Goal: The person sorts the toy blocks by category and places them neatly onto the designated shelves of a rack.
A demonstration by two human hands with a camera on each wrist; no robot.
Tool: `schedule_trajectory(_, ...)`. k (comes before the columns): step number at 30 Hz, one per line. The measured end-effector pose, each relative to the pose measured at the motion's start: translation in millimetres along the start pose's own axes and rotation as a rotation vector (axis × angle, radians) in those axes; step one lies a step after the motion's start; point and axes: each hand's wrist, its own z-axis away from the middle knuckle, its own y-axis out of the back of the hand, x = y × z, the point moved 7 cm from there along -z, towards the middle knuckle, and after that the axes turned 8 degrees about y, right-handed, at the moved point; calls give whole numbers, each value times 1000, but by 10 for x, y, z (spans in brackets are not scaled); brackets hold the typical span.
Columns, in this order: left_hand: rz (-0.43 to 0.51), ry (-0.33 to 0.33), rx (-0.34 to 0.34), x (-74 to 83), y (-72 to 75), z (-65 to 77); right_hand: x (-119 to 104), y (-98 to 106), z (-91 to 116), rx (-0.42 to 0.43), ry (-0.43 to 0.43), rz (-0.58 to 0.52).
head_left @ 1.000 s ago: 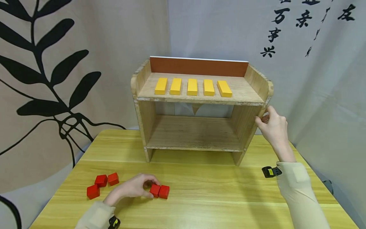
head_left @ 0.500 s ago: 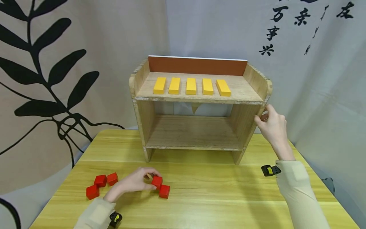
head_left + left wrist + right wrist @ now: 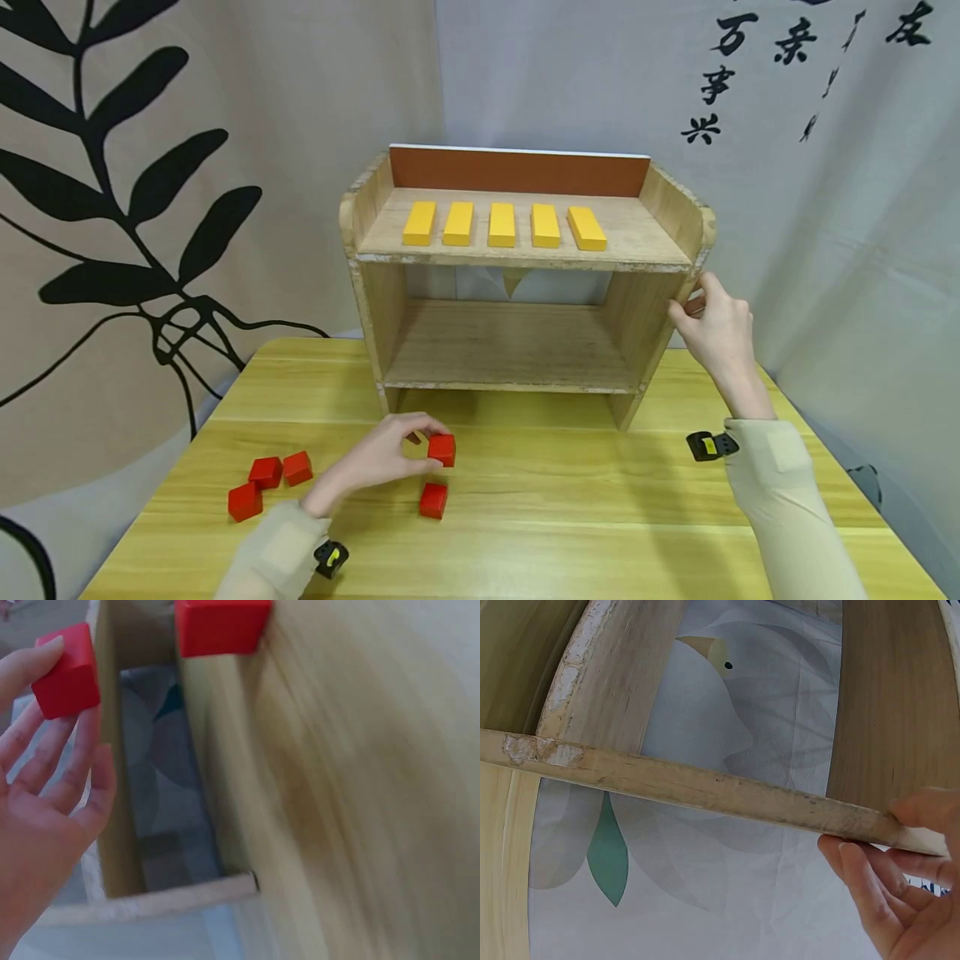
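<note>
My left hand (image 3: pixel 386 454) pinches a red cube (image 3: pixel 442 450) between thumb and fingers, in front of the wooden shelf (image 3: pixel 510 387). In the left wrist view the same red cube (image 3: pixel 67 671) shows at the fingertips, with another red cube (image 3: pixel 223 626) on the table. That second red cube (image 3: pixel 432 501) sits just nearer than the held one in the head view. My right hand (image 3: pixel 716 342) grips the front edge of the shelf's right side panel, thumb on one face and fingers on the other, as the right hand (image 3: pixel 907 877) in the right wrist view shows.
Several yellow blocks (image 3: pixel 502 225) stand in a row on the upper shelf board. Three red cubes (image 3: pixel 265 473) lie grouped at the left of the wooden table (image 3: pixel 555 517). Printed curtains (image 3: pixel 570 75) hang behind.
My left hand has lifted one red cube away from its neighbour and carried it forward and right, toward the shelf. The right hand has kept its grip on the side panel.
</note>
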Motion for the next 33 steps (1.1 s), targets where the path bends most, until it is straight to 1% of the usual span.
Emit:
schedule_trajectory(6,19,-33,76,190,19,-164,7,0,7,-2,-4,1)
schedule_trajectory(11,3,-73,166,340,34,-311,7,-1,15,0,-4,-1)
schedule_trajectory(17,47,-59,248,433,19,-511,0,-1,14,2,0,4)
schedule_trajectory(19,60,-47,263,460,4,-582,-2,-1,13,1,-1,3)
schedule_trajectory(24,74,-56,296,558,-43,-735,-2,0,9,0,-2,1)
schedule_trajectory(29,9,-73,321,637,-114,-873,0,-1,6,-1,-3,2)
schedule_trajectory(33,-35,-75,315,666,-176,-982,-1,0,6,1,-4,2)
